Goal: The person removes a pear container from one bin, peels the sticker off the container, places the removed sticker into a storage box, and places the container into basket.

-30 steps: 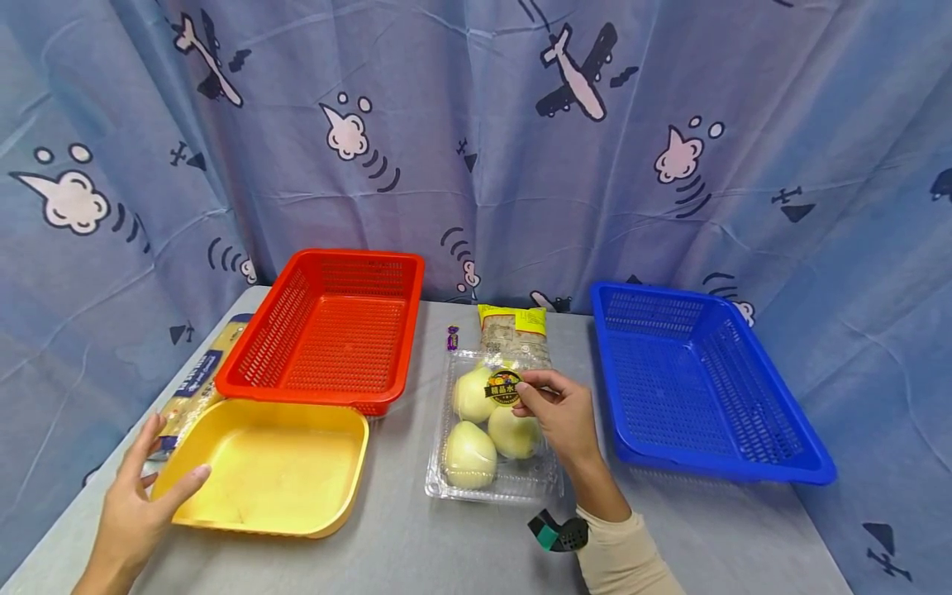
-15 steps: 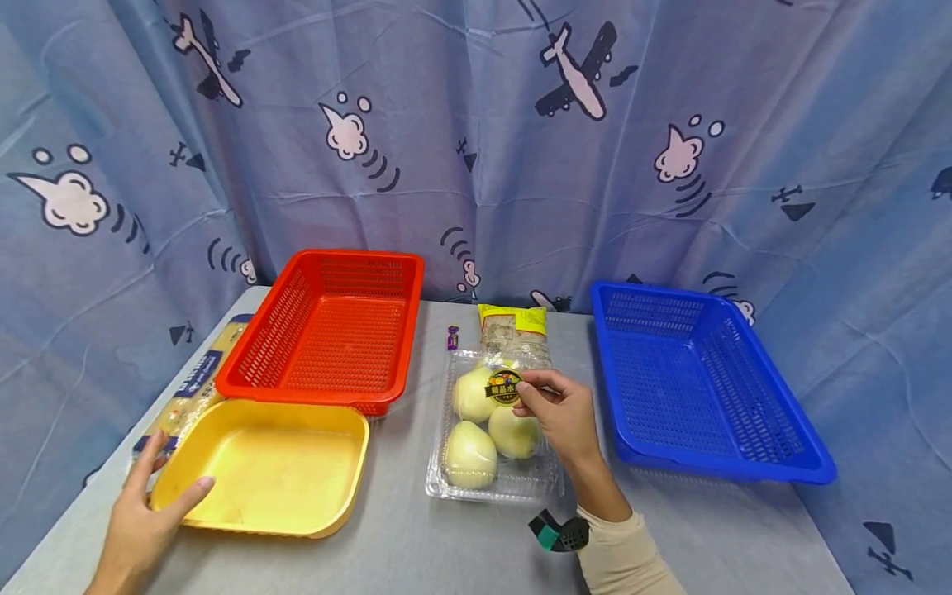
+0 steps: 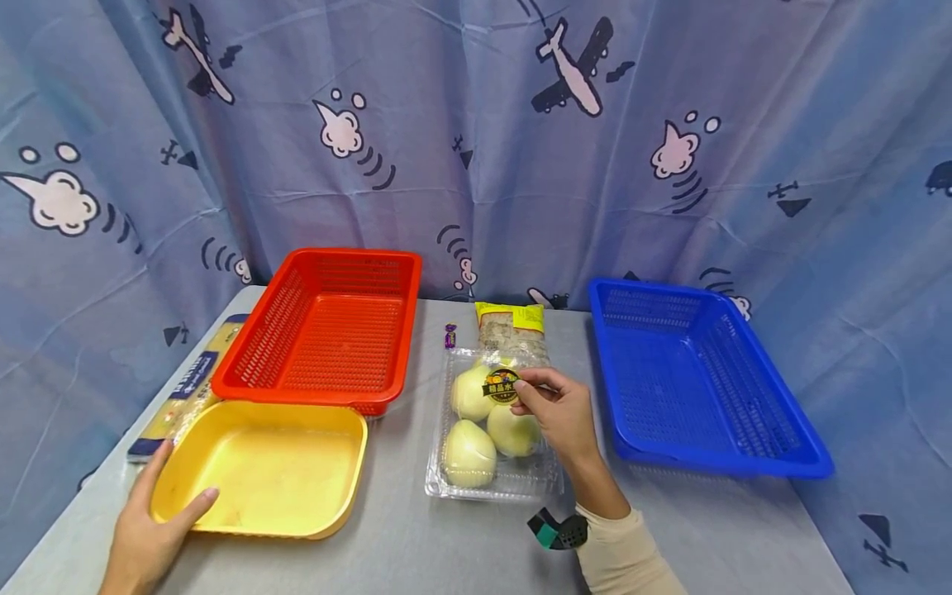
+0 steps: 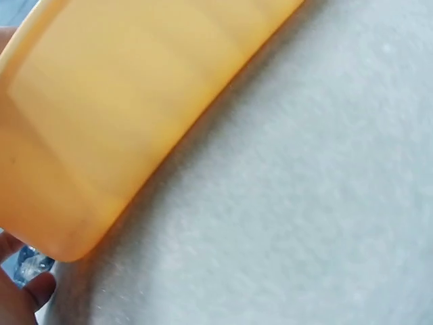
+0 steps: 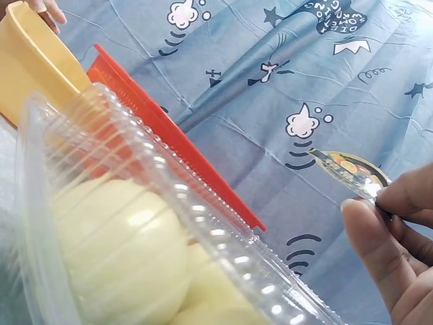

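My right hand [image 3: 565, 417] pinches the edge of a round black fruit sticker [image 3: 500, 386] between thumb and fingertip. In the right wrist view the sticker [image 5: 352, 170] tilts in the air, apart from the lid. Below it in the head view lies a clear plastic clamshell box [image 3: 494, 489] holding several pale yellow pears [image 3: 470, 453]. At the near left corner of a yellow basin [image 3: 271, 471], my left hand [image 3: 149, 516] has its fingers spread, thumb over the inside and fingers along the outer left side. Fingertips show beside the basin's corner in the left wrist view.
A red basket [image 3: 338, 343] stands behind the basin, and a blue basket [image 3: 680, 405] is at the right. Behind the box are a yellow-topped bag [image 3: 511, 330] and a small purple candy [image 3: 449, 335]. A long packet [image 3: 186, 384] lies by the left edge.
My left hand has shifted right and slightly nearer to me, closer round the basin's corner. The right hand still pinches the sticker in the same place.
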Motion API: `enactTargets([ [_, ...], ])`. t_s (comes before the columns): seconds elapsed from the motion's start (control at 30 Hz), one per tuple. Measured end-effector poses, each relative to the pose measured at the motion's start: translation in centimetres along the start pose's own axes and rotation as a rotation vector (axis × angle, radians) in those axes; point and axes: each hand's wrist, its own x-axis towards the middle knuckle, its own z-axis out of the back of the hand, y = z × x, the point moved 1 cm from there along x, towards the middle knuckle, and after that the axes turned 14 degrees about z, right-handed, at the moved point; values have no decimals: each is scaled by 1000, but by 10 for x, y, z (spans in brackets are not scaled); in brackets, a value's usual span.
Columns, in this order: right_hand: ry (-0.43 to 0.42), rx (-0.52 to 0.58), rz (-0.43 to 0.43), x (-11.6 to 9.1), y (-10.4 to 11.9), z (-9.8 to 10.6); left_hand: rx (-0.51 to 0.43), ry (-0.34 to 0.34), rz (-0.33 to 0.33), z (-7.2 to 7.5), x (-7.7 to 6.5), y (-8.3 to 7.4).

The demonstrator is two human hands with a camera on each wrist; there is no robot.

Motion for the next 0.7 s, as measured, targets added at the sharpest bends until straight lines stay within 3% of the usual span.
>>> enactTargets([
  [0.1,-10,11,3,2,0,-1,24,-3,24,0,1,2],
  [0.27,-34,23,23,3,1,1,31,-12,-31,-1,0,8],
  [0.7,-42,-100,-39,6,23,3,9,-33,-83,-3,0,17],
])
